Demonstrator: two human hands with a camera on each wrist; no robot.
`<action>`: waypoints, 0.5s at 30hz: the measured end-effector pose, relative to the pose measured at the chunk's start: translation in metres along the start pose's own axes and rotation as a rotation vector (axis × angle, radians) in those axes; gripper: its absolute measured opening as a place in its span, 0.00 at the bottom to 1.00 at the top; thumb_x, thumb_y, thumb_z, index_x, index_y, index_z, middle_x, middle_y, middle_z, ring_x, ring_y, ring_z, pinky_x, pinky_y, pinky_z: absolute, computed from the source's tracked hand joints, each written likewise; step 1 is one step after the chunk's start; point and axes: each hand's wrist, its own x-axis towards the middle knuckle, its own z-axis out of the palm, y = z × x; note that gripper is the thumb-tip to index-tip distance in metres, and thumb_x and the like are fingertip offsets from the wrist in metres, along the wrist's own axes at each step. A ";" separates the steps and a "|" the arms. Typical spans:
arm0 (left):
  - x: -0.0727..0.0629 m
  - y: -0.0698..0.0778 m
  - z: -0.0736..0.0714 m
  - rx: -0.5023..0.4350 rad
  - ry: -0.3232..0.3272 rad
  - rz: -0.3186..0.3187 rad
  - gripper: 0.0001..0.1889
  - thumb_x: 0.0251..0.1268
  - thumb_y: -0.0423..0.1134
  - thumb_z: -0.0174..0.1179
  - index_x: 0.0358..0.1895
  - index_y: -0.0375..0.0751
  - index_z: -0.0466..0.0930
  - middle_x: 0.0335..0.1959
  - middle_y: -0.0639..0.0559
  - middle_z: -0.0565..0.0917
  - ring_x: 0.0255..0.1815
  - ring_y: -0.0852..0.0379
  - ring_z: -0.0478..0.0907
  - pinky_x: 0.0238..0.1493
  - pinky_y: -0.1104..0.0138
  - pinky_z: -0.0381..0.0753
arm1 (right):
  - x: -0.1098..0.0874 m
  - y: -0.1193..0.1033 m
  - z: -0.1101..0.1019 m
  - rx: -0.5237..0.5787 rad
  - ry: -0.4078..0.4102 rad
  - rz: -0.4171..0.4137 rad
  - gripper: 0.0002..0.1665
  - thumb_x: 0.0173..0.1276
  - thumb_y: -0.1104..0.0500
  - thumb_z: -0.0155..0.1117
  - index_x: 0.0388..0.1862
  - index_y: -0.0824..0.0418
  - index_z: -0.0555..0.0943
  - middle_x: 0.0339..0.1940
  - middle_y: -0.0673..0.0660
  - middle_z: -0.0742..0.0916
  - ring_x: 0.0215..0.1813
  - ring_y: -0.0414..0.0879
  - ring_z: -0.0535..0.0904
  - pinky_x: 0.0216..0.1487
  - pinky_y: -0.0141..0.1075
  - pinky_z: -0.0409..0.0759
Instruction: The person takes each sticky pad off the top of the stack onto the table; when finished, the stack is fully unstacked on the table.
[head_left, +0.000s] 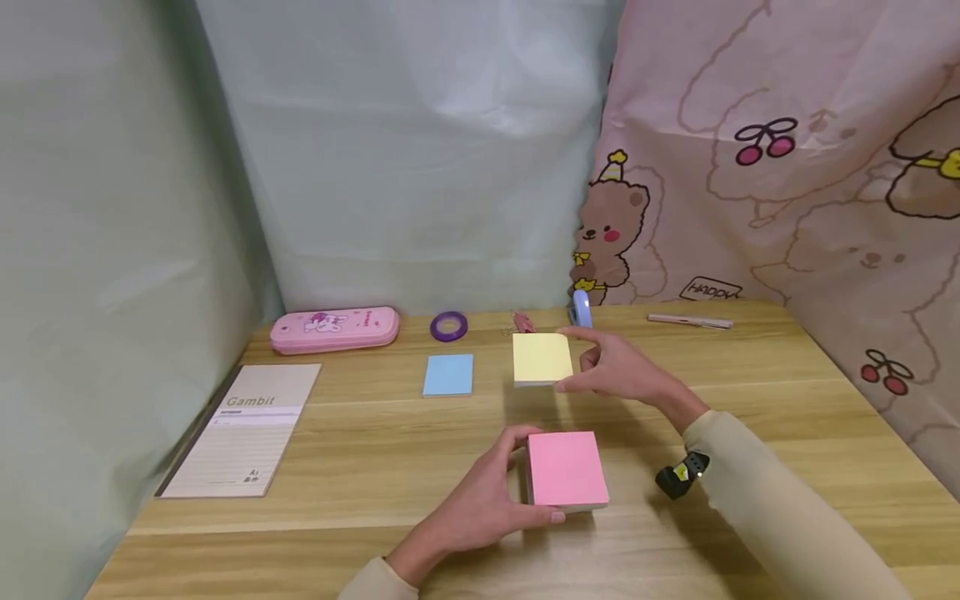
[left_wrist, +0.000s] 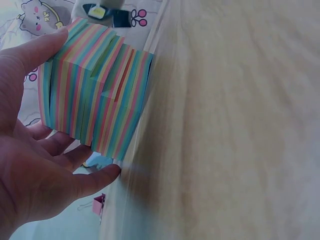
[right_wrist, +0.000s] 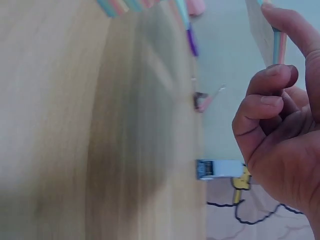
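My left hand (head_left: 487, 498) grips a thick stack of sticky notes (head_left: 567, 468) with a pink sheet on top, thumb along one side and fingers along the other. Striped pink, yellow and teal layers of this stack (left_wrist: 90, 85) show in the left wrist view, some of them slightly offset. Farther back, my right hand (head_left: 626, 367) pinches a thin sticky note pad (head_left: 542, 358), yellow on top, between thumb and forefinger above the table. Its coloured edge (right_wrist: 279, 47) appears in the right wrist view. A blue sticky note pad (head_left: 448, 375) lies on the table left of it.
At the left lies a notebook (head_left: 240, 433), with a pink pencil case (head_left: 335, 329) behind it. Along the back are a purple tape roll (head_left: 448, 327), a pink binder clip (head_left: 522, 322), a blue stapler (head_left: 581, 308) and a pen (head_left: 690, 321). Curtains enclose the wooden table (head_left: 337, 550).
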 end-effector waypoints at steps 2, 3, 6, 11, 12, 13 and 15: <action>0.000 0.000 0.000 0.004 0.000 0.000 0.46 0.55 0.50 0.81 0.74 0.47 0.64 0.72 0.52 0.74 0.75 0.49 0.70 0.77 0.41 0.69 | 0.009 0.003 0.004 0.002 -0.005 0.007 0.58 0.58 0.48 0.84 0.83 0.55 0.64 0.16 0.47 0.70 0.19 0.40 0.61 0.21 0.32 0.62; 0.000 0.000 0.000 0.005 0.000 0.001 0.47 0.55 0.50 0.81 0.75 0.46 0.63 0.72 0.52 0.74 0.75 0.49 0.69 0.77 0.41 0.69 | 0.014 0.005 0.006 0.001 -0.011 0.006 0.58 0.59 0.48 0.84 0.83 0.56 0.63 0.15 0.47 0.69 0.19 0.40 0.61 0.21 0.32 0.62; 0.000 0.000 0.000 0.016 -0.001 0.001 0.47 0.55 0.51 0.81 0.75 0.45 0.63 0.72 0.52 0.74 0.76 0.48 0.70 0.77 0.41 0.69 | 0.024 0.011 0.011 -0.002 -0.031 0.009 0.59 0.59 0.49 0.84 0.83 0.58 0.63 0.15 0.46 0.69 0.19 0.40 0.61 0.20 0.32 0.63; 0.000 0.000 -0.001 0.013 -0.008 0.001 0.48 0.56 0.51 0.80 0.76 0.44 0.62 0.72 0.52 0.74 0.76 0.47 0.70 0.76 0.42 0.70 | 0.036 0.017 0.019 -0.004 -0.056 0.044 0.60 0.60 0.49 0.84 0.85 0.59 0.60 0.17 0.47 0.76 0.18 0.40 0.64 0.20 0.32 0.67; 0.000 0.000 0.000 0.010 -0.008 0.001 0.48 0.56 0.51 0.81 0.76 0.44 0.62 0.71 0.52 0.74 0.76 0.47 0.70 0.76 0.42 0.70 | 0.037 0.017 0.021 -0.006 -0.058 0.051 0.60 0.60 0.49 0.84 0.85 0.59 0.60 0.18 0.48 0.78 0.17 0.40 0.64 0.20 0.32 0.68; 0.000 0.000 0.000 0.010 -0.007 0.002 0.48 0.56 0.51 0.81 0.76 0.43 0.62 0.71 0.52 0.74 0.75 0.47 0.70 0.77 0.42 0.70 | 0.039 0.018 0.022 -0.013 -0.061 0.058 0.61 0.60 0.49 0.84 0.85 0.59 0.60 0.18 0.49 0.79 0.17 0.39 0.65 0.20 0.32 0.69; 0.000 0.000 0.000 0.014 -0.005 0.004 0.48 0.56 0.51 0.81 0.76 0.43 0.62 0.71 0.52 0.74 0.75 0.49 0.70 0.77 0.43 0.70 | 0.041 0.019 0.025 -0.016 -0.068 0.073 0.61 0.59 0.49 0.84 0.85 0.59 0.61 0.18 0.49 0.81 0.15 0.39 0.65 0.20 0.32 0.70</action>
